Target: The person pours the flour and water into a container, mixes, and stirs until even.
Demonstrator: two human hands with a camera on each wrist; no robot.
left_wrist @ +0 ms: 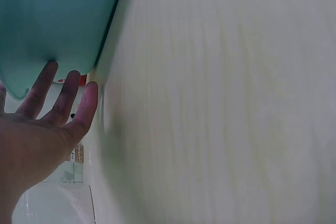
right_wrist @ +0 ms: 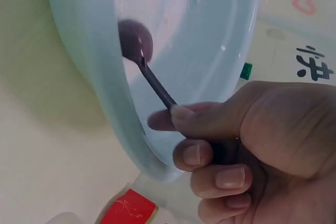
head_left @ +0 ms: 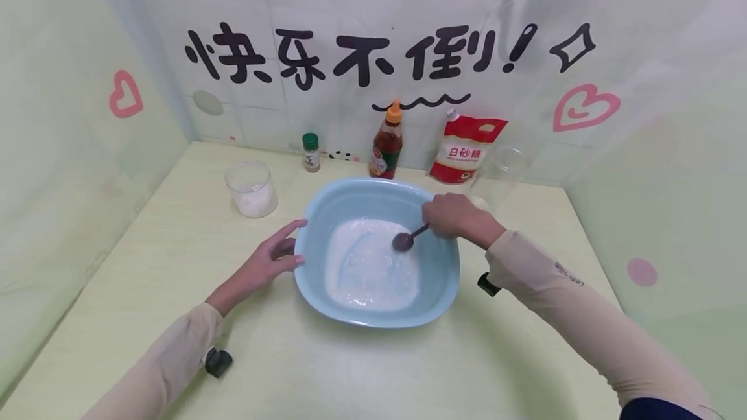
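A light blue plastic basin (head_left: 318,306) holds a shallow layer of milky white liquid (head_left: 373,271). My left hand (head_left: 265,264) steadies the basin's left side, its fingertips right at the rim. In the left wrist view its fingers (left_wrist: 65,100) stretch out against the outer wall of the basin (left_wrist: 58,19). Over the basin's right rim, my right hand (head_left: 458,216) grips a dark spoon (head_left: 404,241) by its handle. The spoon's bowl hangs low inside the basin, over the white liquid. In the right wrist view, thumb and fingers curl round the spoon handle (right_wrist: 157,87).
Left of the basin stands a clear glass (head_left: 252,196) with white powder. Along the back are a green-capped shaker (head_left: 311,153), a sauce bottle (head_left: 386,144), a red and white sugar pouch (head_left: 467,148) and a clear empty glass (head_left: 503,170). Printed walls enclose the table.
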